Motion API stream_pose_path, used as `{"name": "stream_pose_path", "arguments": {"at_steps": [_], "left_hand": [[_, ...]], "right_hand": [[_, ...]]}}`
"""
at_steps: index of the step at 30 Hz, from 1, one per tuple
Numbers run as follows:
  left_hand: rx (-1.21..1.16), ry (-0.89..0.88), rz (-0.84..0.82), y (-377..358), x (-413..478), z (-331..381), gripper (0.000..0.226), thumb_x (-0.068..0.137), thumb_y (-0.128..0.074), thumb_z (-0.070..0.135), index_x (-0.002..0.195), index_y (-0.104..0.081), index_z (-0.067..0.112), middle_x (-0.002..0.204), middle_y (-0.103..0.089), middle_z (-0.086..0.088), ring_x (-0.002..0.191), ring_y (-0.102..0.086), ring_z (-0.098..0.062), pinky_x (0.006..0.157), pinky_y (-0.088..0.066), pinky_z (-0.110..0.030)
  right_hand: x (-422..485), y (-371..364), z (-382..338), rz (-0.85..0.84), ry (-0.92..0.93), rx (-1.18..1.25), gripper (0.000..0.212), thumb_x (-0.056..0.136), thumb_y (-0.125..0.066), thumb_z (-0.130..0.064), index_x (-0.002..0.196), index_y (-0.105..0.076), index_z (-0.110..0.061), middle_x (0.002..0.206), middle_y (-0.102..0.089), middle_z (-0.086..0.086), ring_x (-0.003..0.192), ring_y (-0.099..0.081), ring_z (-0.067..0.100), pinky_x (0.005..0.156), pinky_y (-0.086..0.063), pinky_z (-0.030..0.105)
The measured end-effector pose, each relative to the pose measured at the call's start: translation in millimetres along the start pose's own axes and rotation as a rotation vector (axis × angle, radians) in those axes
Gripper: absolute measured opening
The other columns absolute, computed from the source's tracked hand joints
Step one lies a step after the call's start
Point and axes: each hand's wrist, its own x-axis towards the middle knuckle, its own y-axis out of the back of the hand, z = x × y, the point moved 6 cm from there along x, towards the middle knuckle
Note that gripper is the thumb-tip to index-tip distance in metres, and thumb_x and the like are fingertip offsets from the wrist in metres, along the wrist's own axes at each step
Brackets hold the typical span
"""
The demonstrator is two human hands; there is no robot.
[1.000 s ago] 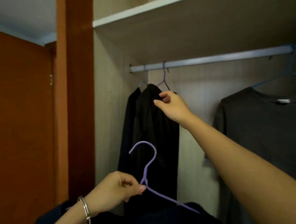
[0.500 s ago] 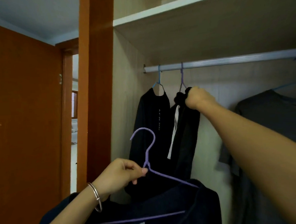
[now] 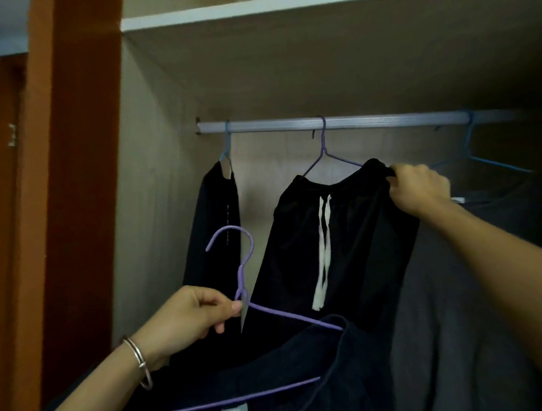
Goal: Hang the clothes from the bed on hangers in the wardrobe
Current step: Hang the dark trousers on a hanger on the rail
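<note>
Navy garment (image 3: 303,370) hangs on a purple hanger (image 3: 241,276), neck pinched by the left hand (image 3: 187,319). Right hand (image 3: 419,188) apparently clutches black shorts (image 3: 343,233) at the waistband edge; rail (image 3: 275,125) bare leftward.

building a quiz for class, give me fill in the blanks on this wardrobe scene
1. The hanger that the left hand pinches at the neck is ___.
2. The right hand grips the waistband of a black garment, whose drawstring is ___.
3. The leftmost hanger on the rail is ___.
4. The bracelet sits on the ___ wrist.

Missing words: purple; white; blue; left.
</note>
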Motion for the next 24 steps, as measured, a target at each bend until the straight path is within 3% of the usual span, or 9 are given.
{"name": "stream_pose_path", "arguments": {"at_steps": [9, 15, 18, 20, 21, 22, 24], "left_hand": [[0.033, 0.024, -0.145, -38.8, 6.0, -2.3, 0.021, 0.082, -0.063, 0.028, 0.078, -0.073, 0.01, 0.044, -0.054, 0.005, 0.038, -0.032, -0.003, 0.039, -0.026, -0.011], [0.038, 0.052, -0.172, -43.0, 0.5, -8.8, 0.019, 0.082, -0.063, 0.028, 0.075, -0.073, 0.014, 0.044, -0.053, 0.005, 0.036, -0.033, -0.001, 0.039, -0.026, -0.011], [0.052, 0.04, -0.11, -37.1, 0.5, -5.7, 0.021, 0.082, -0.063, 0.028, 0.078, -0.073, 0.009, 0.042, -0.053, 0.006, 0.036, -0.033, 0.0, 0.04, -0.026, -0.01], [0.079, 0.013, -0.067, -31.0, -0.1, 0.1, 0.024, 0.081, -0.064, 0.03, 0.08, -0.073, 0.008, 0.041, -0.054, 0.007, 0.039, -0.036, -0.002, 0.043, -0.028, -0.011], [0.091, -0.005, -0.047, -27.4, -1.3, 3.2, 0.024, 0.08, -0.065, 0.031, 0.079, -0.074, 0.009, 0.041, -0.054, 0.007, 0.043, -0.038, -0.005, 0.047, -0.03, -0.012], [0.097, -0.021, -0.031, -23.3, -2.8, 6.2, 0.024, 0.079, -0.066, 0.032, 0.078, -0.074, 0.01, 0.041, -0.054, 0.007, 0.049, -0.041, -0.009, 0.052, -0.031, -0.015], [0.079, -0.034, -0.033, -16.0, -7.2, 8.9, 0.023, 0.078, -0.067, 0.033, 0.073, -0.074, 0.011, 0.041, -0.053, 0.006, 0.054, -0.041, -0.013, 0.056, -0.031, -0.019]], "right_hand": [[-12.3, 18.6, 48.9, 0.018, -0.057, -0.056, 0.032, 0.095, -0.041, -0.028, 0.118, -0.055, -0.012, 0.118, -0.057, 0.026, 0.108, -0.054, 0.043, 0.083, -0.044, 0.043], [-22.7, 19.5, 15.8, 0.005, -0.022, 0.052, 0.033, 0.092, -0.042, -0.024, 0.116, -0.052, -0.004, 0.118, -0.057, 0.027, 0.109, -0.052, 0.044, 0.087, -0.042, 0.046], [-34.0, 20.7, -17.0, 0.07, 0.1, -0.089, 0.048, 0.087, -0.05, -0.028, 0.13, -0.04, -0.007, 0.134, -0.043, 0.022, 0.125, -0.035, 0.038, 0.1, -0.03, 0.051], [-48.6, 24.4, -47.1, 0.187, 0.282, -0.065, 0.055, 0.085, -0.055, -0.035, 0.133, -0.04, -0.011, 0.14, -0.036, 0.016, 0.129, -0.031, 0.034, 0.103, -0.027, 0.047], [-58.4, 18.3, -61.8, 0.152, 0.386, 0.044, 0.053, 0.086, -0.055, -0.041, 0.13, -0.044, -0.013, 0.138, -0.041, 0.013, 0.126, -0.036, 0.031, 0.101, -0.031, 0.043], [-70.0, 7.0, -74.2, -0.001, 0.47, 0.214, 0.052, 0.085, -0.053, -0.05, 0.125, -0.051, -0.016, 0.131, -0.05, 0.009, 0.119, -0.046, 0.026, 0.099, -0.037, 0.039], [-110.7, -33.9, -93.6, -0.648, 0.511, 0.545, 0.061, 0.074, -0.046, -0.069, 0.108, -0.062, -0.022, 0.112, -0.065, 0.004, 0.101, -0.061, 0.015, 0.092, -0.048, 0.032]]}}
